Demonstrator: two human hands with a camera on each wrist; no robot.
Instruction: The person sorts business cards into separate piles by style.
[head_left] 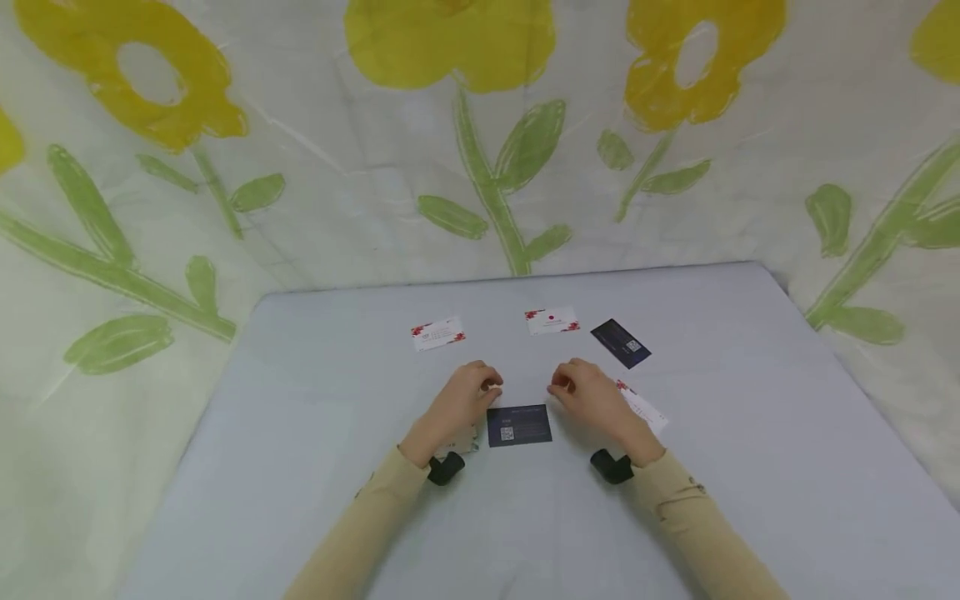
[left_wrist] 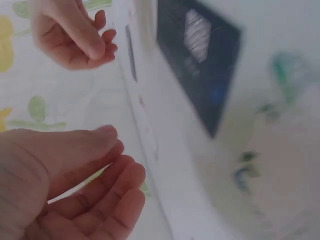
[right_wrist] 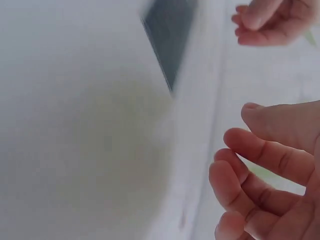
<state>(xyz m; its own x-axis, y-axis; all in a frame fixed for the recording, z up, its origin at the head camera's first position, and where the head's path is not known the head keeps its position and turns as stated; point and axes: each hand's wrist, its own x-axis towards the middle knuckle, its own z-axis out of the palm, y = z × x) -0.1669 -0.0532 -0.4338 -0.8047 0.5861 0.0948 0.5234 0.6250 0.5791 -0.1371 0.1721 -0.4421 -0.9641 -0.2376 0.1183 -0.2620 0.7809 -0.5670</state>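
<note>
A dark business card [head_left: 519,425] with a QR code lies flat on the table between the hands. My left hand [head_left: 461,402] hovers by its upper left corner, fingers loosely bent, thumb close to the index fingertip, nothing held. Off the card's upper right corner, my right hand [head_left: 596,400] is also raised; in the right wrist view a gap shows between its thumb and fingers [right_wrist: 250,150], and they are bare. Partly hidden under the left wrist is a pale card [head_left: 467,442] with green print. Beside the right hand lies a white card [head_left: 647,410] with red corner flowers, partly covered.
Farther back on the pale table [head_left: 337,400] lie two white cards with red flowers, a left one [head_left: 438,333] and a middle one [head_left: 552,321]. A second dark card [head_left: 621,342] lies slanted to their right. Behind the table hangs a flower-painted cloth [head_left: 322,208].
</note>
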